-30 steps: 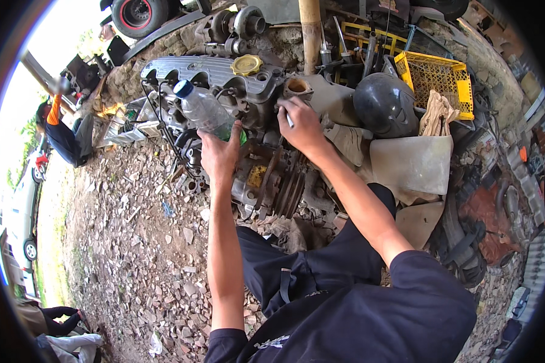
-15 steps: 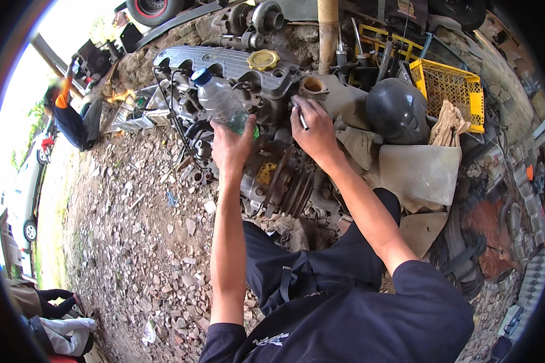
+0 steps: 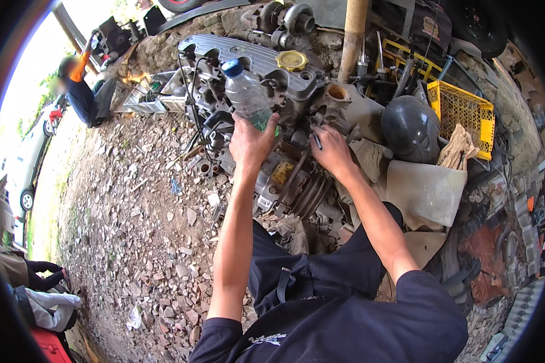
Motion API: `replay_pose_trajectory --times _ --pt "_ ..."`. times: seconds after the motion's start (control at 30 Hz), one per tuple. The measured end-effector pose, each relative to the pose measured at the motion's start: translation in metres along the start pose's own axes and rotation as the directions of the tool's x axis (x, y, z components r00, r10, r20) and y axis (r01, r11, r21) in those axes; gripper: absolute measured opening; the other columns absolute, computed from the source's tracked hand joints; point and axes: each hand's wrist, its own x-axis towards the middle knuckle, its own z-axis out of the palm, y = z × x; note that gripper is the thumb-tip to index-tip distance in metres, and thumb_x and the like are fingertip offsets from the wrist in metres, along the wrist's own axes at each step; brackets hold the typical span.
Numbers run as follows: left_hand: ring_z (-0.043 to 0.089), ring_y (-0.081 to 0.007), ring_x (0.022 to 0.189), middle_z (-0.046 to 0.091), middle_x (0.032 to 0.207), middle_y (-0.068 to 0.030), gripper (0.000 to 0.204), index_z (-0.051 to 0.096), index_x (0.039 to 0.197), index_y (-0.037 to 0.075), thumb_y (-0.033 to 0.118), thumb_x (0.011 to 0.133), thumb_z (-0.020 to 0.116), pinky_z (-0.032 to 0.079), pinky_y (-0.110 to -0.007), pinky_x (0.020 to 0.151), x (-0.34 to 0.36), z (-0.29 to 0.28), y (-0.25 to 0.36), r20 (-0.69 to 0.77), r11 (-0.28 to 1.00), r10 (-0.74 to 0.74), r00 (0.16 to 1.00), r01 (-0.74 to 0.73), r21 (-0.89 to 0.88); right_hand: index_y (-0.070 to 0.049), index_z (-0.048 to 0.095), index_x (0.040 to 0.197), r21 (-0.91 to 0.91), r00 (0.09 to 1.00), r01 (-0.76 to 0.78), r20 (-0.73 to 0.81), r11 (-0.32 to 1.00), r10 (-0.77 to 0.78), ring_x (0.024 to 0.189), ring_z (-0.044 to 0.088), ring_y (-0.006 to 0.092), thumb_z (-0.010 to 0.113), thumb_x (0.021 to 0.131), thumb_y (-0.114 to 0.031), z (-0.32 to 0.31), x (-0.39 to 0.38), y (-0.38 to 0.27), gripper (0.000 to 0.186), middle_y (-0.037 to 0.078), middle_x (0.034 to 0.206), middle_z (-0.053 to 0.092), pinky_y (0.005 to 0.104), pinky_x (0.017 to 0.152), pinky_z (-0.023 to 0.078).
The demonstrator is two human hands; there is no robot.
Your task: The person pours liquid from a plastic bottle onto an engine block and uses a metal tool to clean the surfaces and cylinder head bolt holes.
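Note:
My left hand [image 3: 251, 144] is closed around the lower part of a clear plastic bottle [image 3: 246, 92] with a blue cap, tilted slightly to the left over the engine. Some clear liquid seems to sit low in it. My right hand [image 3: 334, 152] pinches a slim, pen-like dark and silver piece [image 3: 317, 141]; its kind is unclear. That hand is beside the engine's front, just below a housing with a round rusty opening [image 3: 337, 92]. Behind the bottle lies the ribbed grey valve cover [image 3: 236, 55] with a yellow filler cap [image 3: 292, 60]. Grooved pulleys [image 3: 309, 196] show under my forearms.
A black helmet [image 3: 410, 128], a yellow crate [image 3: 460, 112] and a beige seat-like pad [image 3: 427, 190] are on the right. A bamboo post [image 3: 352, 39] stands behind the engine. Gravel [image 3: 145, 224] covers the left ground. Another person [image 3: 85, 97] sits at the far left.
The view has shifted, so the engine appears farther right and lower. My right hand has drawn slightly nearer to me, away from the round opening. The bottle stays in my left hand.

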Motion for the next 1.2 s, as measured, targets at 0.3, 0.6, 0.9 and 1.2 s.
replay_pose_trajectory --times 0.3,0.6,0.9,1.2 --pt "0.067 -0.0461 0.103 0.067 0.111 -0.0323 0.086 0.042 0.126 -0.010 0.059 0.084 0.072 0.054 -0.051 0.086 -0.002 -0.002 0.004 -0.046 1.000 0.023 0.999 -0.022 0.005 0.004 0.069 0.111 0.050 0.979 0.091 -0.187 0.995 -0.081 0.101 0.063 0.0395 0.064 0.091 -0.011 0.017 0.000 0.003 0.026 0.022 0.108 0.068 0.0456 0.089 0.051" --pt "0.067 -0.0476 0.102 0.067 0.109 -0.0334 0.084 0.042 0.126 -0.010 0.056 0.084 0.073 0.054 -0.052 0.086 -0.001 -0.001 0.001 -0.029 0.998 0.041 0.999 -0.042 -0.036 0.002 0.071 0.111 -0.015 0.984 0.129 -0.122 0.991 -0.130 0.104 0.063 0.0372 0.063 0.092 -0.008 0.009 0.001 0.004 0.023 0.018 0.111 0.068 0.0439 0.093 0.050" --pt "0.067 -0.0472 0.103 0.066 0.110 -0.0337 0.085 0.041 0.127 -0.010 0.056 0.084 0.072 0.054 -0.052 0.086 0.000 -0.001 0.005 -0.010 1.000 0.011 1.000 -0.012 -0.024 0.000 0.071 0.111 0.033 0.955 0.198 -0.232 0.980 -0.185 0.100 0.063 0.0370 0.064 0.093 -0.011 0.011 -0.001 0.013 0.023 0.017 0.107 0.067 0.0441 0.089 0.051" --pt "0.067 -0.0473 0.104 0.066 0.111 -0.0332 0.086 0.041 0.128 -0.009 0.058 0.084 0.072 0.054 -0.053 0.087 0.003 -0.001 0.003 0.012 1.000 -0.012 1.000 0.012 -0.012 -0.001 0.071 0.115 0.059 0.981 0.119 -0.160 0.991 -0.108 0.097 0.062 0.0366 0.063 0.093 -0.011 0.012 -0.005 0.011 0.025 0.017 0.105 0.068 0.0450 0.086 0.051"
